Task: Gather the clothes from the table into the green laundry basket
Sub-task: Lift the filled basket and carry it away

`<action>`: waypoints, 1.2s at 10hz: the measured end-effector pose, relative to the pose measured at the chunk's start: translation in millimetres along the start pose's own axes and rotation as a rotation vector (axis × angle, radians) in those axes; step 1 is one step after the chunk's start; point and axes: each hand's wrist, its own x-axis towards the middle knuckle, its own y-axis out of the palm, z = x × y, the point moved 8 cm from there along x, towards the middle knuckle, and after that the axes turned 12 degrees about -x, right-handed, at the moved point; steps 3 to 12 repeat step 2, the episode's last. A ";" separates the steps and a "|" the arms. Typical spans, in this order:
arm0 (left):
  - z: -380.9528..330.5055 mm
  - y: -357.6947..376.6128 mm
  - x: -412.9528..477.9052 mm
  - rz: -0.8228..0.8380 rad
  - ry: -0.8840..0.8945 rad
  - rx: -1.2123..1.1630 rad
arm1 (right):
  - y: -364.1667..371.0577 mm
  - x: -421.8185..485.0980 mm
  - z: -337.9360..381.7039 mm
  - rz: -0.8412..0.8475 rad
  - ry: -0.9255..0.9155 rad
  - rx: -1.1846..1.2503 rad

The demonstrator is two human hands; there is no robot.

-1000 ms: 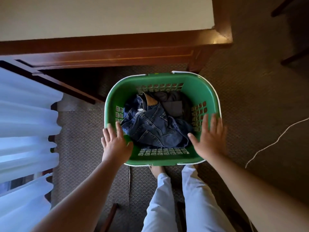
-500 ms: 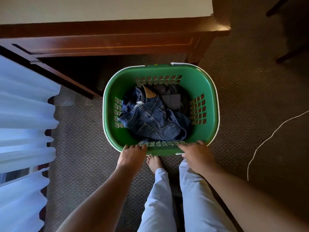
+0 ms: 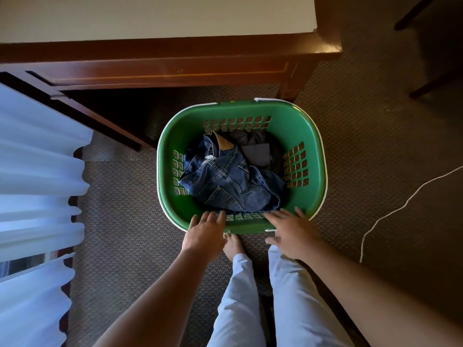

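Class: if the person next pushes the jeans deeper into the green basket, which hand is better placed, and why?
Probably the right hand: its fingertips reach past the near rim of the green plastic laundry basket, nearly touching the crumpled blue denim jeans. The left hand lies farther back, though only slightly.

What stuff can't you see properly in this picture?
Head view only:
- Tabletop: cut off by the top and left edges, so clothes left there cannot be ruled out.
- Dark clothes: half buried under the jeans and in shadow inside the green laundry basket; what they are is unclear.
- Left hand and right hand: fingers blurred at the near rim; touching or hovering, cannot tell.
- White cord: runs off the right edge.
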 end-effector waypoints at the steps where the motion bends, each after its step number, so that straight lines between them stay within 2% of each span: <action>1: -15.6 -20.1 3.0 -0.053 0.065 -0.133 | -27.2 3.1 6.3 -0.191 -0.005 0.110; 2: -24.8 -44.2 7.9 -0.134 0.086 -0.184 | -57.2 4.7 8.9 -0.365 0.066 0.171; 12: -24.8 -44.2 7.9 -0.134 0.086 -0.184 | -57.2 4.7 8.9 -0.365 0.066 0.171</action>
